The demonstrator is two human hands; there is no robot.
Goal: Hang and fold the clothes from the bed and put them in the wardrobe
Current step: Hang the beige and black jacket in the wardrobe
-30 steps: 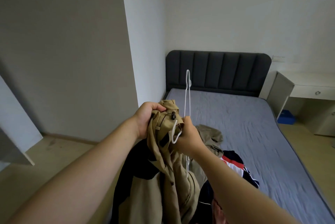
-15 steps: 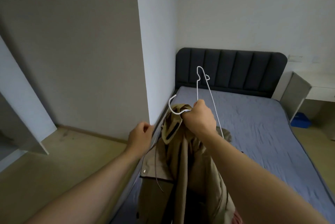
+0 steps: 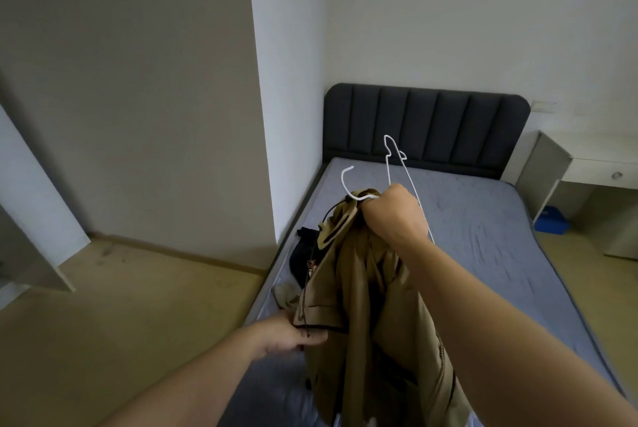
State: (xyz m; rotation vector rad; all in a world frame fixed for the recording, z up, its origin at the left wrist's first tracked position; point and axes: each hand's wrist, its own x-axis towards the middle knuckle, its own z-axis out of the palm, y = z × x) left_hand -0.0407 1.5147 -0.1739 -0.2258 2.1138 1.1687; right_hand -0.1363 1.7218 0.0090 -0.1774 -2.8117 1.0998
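Observation:
A tan jacket [image 3: 366, 288] hangs in the air over the bed's left edge. My right hand [image 3: 395, 214] grips its collar together with a white wire hanger [image 3: 393, 164], whose hook curls out to the left of the fist. My left hand [image 3: 293, 335] is lower down and holds the jacket's front edge near the zip. A dark garment [image 3: 302, 252] and a bit of tan cloth [image 3: 284, 295] lie on the grey mattress [image 3: 483, 229] behind the jacket.
A dark padded headboard [image 3: 424, 122] stands at the far end of the bed. A white desk [image 3: 587, 164] with a blue box [image 3: 552, 219] under it is at the right. An open white door panel [image 3: 31, 205] juts in at the left over the wooden floor.
My left hand let go near the collar and dropped down to take the jacket's front edge. My right hand lifted the jacket and hanger a little higher. The view swung left.

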